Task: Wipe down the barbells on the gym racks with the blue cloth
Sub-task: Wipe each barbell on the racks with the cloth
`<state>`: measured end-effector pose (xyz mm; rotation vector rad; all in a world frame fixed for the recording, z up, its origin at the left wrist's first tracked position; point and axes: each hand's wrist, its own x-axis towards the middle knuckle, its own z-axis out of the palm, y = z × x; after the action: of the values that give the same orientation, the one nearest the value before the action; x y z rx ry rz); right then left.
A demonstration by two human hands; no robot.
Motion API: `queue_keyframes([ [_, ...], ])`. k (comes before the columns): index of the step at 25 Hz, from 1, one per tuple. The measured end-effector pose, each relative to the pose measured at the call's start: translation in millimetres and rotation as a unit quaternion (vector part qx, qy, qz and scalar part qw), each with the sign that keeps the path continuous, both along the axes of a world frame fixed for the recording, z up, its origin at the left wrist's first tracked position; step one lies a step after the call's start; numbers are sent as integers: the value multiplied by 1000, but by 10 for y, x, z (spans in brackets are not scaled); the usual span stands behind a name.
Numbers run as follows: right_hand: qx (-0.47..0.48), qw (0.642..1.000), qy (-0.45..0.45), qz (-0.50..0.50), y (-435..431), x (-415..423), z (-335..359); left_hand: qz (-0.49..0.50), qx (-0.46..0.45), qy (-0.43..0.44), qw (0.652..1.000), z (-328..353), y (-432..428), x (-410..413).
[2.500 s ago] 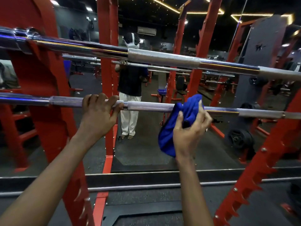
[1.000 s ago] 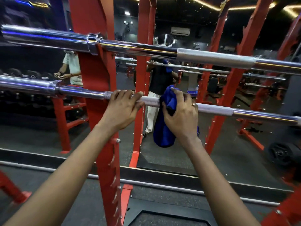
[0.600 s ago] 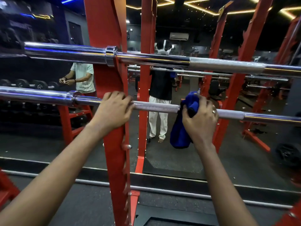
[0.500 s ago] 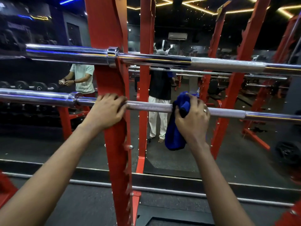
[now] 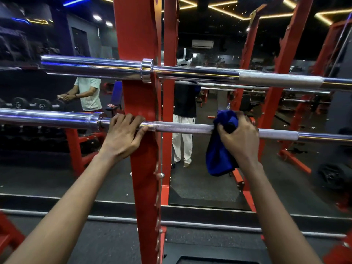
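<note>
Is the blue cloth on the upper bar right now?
No, the right hand grips the blue cloth against the lower barbell, and nothing touches the upper barbell.

cloth (image 5: 219, 155) on lower barbell (image 5: 182, 128), right of upright (image 5: 141, 159)

Lower barbell (image 5: 182, 128): both ends pass out of view at left and right; parts of its shaft are covered by the left hand (image 5: 122, 138) and by the blue cloth (image 5: 219, 159) under the right hand (image 5: 242, 141). The cloth's upper folds are hidden by that hand's fingers. Red rack upright (image 5: 141, 35): cut off at top and bottom.
</note>
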<state>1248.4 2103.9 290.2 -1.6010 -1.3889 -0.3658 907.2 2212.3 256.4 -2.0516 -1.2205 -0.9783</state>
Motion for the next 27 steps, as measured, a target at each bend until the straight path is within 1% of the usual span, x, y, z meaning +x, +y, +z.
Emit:
queue_keyframes([
  [3, 9, 1000, -10, -2, 97, -277, -20, 3, 30, -15, 999, -42, 50, 41],
  [8, 23, 996, -57, 64, 256, -847, -29, -7, 30, -20, 999, -47, 61, -3],
  [10, 22, 994, -71, 82, 254, -853, -39, -8, 23, -27, 999, -47, 20, 13],
  [16, -31, 987, -72, 137, 256, -730, 109, -8, -5, -33, 999, -6, -38, 42],
  [27, -34, 987, -75, 136, 290, -718, 100, -7, -35, -30, 999, 23, -58, 21],
])
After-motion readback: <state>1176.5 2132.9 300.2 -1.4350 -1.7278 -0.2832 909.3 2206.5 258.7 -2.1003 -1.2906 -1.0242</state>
